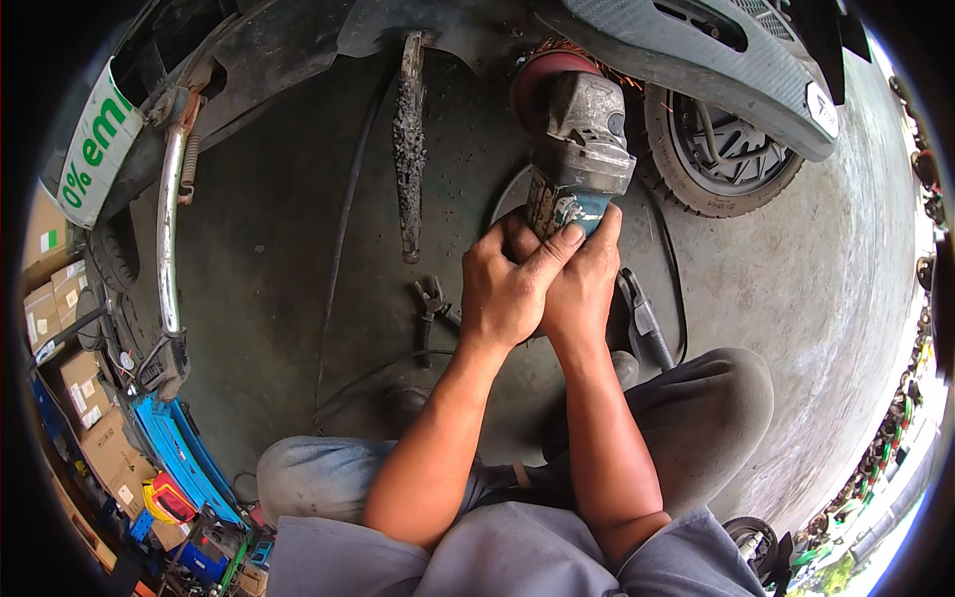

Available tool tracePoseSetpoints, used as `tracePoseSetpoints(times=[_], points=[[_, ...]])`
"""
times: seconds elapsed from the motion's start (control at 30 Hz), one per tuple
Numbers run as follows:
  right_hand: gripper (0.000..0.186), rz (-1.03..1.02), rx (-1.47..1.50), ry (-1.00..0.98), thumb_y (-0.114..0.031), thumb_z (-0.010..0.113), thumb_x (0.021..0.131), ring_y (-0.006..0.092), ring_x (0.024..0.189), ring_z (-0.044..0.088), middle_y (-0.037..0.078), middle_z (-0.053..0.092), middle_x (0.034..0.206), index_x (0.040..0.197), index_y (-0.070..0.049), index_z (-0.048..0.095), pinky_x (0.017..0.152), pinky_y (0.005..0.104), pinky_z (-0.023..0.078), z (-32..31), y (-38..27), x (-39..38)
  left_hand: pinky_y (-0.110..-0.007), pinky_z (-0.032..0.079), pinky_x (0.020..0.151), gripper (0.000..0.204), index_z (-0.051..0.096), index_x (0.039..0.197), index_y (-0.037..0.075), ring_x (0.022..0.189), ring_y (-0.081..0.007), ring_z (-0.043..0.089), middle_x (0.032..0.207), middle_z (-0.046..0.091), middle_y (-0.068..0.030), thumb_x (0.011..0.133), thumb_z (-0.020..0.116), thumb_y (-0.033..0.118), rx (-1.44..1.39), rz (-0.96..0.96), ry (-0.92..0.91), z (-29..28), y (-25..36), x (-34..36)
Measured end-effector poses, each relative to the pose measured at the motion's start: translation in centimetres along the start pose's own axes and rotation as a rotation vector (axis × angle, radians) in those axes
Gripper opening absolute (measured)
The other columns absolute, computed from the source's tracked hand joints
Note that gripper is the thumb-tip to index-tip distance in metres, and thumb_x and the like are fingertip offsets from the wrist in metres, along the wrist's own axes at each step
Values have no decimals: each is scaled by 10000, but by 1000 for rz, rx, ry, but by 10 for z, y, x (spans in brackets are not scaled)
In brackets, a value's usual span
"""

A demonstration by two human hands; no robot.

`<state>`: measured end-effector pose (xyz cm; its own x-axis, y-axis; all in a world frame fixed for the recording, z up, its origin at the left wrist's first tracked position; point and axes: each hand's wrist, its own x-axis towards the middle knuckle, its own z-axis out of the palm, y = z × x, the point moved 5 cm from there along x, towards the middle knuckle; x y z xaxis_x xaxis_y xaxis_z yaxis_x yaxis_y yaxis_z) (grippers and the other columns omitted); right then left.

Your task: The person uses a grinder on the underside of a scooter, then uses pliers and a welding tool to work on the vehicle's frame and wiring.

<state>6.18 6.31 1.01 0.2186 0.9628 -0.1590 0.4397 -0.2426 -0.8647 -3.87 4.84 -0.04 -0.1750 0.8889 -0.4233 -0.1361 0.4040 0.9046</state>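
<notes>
Down low, nearest to us, are our grey shirt (497, 552) and our bent knees in worn trousers (696, 423), with our bare forearms (433, 443) reaching forward between them. Our left hand (507, 284) and right hand (587, 289) are together, clamped on the body of a grinder (587, 134); the left thumb lies across the right hand. We have the grinder out ahead of us, right of the middle, its worn metal head pointing away and its reddish disc (530, 90) on the far left side. Orange sparks (612, 72) show beside the disc, by a dark footboard (696, 55); exactly where the disc touches, we cannot tell.

Just right of our wrists, a grey-handled tool (645, 318) lies on the concrete floor (796, 259); to the left of them is a small metal clamp (431, 298). Beyond that clamp we see a long bar (409, 149) crusted with dark lumps, near a black cable (343, 214). A tyred wheel (721, 159) sits below the footboard. Off to our left stand a silver tube (171, 229) with a spring, a blue panel (184, 458) and cardboard boxes (104, 453).
</notes>
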Motion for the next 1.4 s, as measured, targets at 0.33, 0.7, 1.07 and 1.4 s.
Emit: tracePoseSetpoints(times=[0.33, 0.7, 1.07, 1.4], points=[[588, 20, 34, -14, -248, 779, 774, 365, 808, 665, 244, 643, 894, 1137, 49, 426, 709, 437, 512, 0, -1, 0, -284, 494, 769, 336, 644, 981, -37, 838, -129, 606, 919, 678, -84, 894, 724, 278, -26, 24, -5, 0, -2, 1], [603, 15, 16, -9, -242, 780, 766, 374, 813, 665, 246, 644, 898, 1151, 53, 421, 710, 443, 508, 1, 1, 0, -281, 490, 772, 333, 647, 983, -33, 839, -129, 604, 923, 679, -83, 890, 726, 278, -28, 10, -10, 1, 0, 0], [607, 51, -2, -8, -229, 772, 774, 401, 837, 664, 254, 644, 916, 1170, 54, 410, 725, 452, 507, 2, 1, -1, -272, 479, 744, 311, 639, 949, -24, 810, -115, 580, 887, 660, -62, 893, 726, 269, -36, 4, -12, -1, -3, 1], [597, 46, 3, -8, -206, 756, 779, 412, 850, 654, 261, 636, 923, 1183, 59, 405, 736, 461, 502, 2, 3, -2, -272, 472, 718, 301, 626, 908, -14, 783, -106, 561, 852, 643, -47, 895, 726, 269, -26, 11, -15, -2, -3, 0]])
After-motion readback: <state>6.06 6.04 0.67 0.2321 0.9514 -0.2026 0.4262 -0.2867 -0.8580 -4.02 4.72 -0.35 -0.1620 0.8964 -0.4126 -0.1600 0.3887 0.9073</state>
